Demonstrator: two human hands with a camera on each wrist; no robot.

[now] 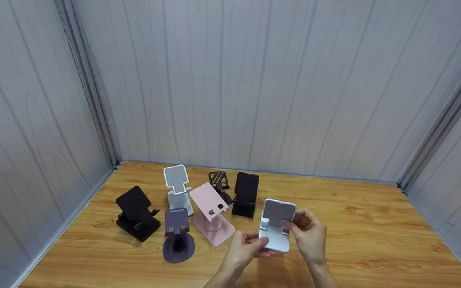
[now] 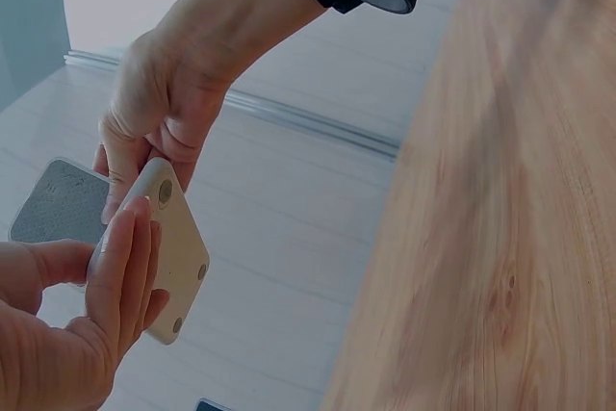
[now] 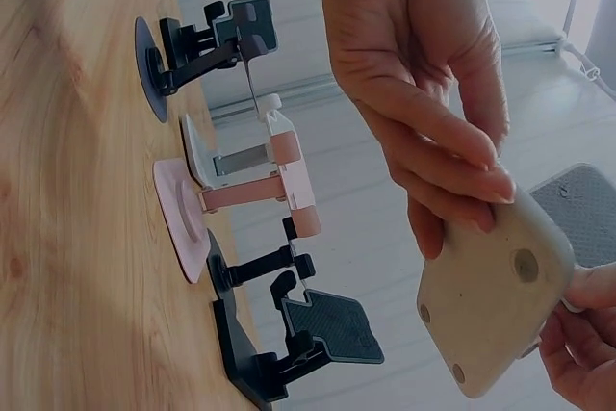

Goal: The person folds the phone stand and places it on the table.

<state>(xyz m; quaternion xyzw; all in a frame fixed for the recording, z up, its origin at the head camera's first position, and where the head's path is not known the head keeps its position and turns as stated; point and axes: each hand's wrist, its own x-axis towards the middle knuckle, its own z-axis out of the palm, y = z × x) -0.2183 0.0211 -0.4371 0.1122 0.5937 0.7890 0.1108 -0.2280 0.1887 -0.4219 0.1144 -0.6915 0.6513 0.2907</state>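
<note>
Both hands hold a white phone stand (image 1: 277, 240) with a grey-padded back plate, raised above the table's front. At the base's front left corner, my left hand (image 1: 243, 249) pinches it, thumb on top and fingers underneath. My right hand (image 1: 310, 236) grips the right side, its thumb by the small support hook and its fingers partly hidden behind the plate. The left wrist view shows the left fingers (image 2: 120, 267) lying along the underside of the base. Round feet dot that pale underside (image 3: 496, 300) in the right wrist view.
Left of the hands stand a pink phone stand (image 1: 208, 200), a purple one (image 1: 178, 249), a white one (image 1: 179, 202), a black one (image 1: 134, 204), a slotted black one (image 1: 225, 197) and another black one (image 1: 246, 194). Pale panel walls (image 1: 234, 88) enclose the wooden table (image 1: 354, 224).
</note>
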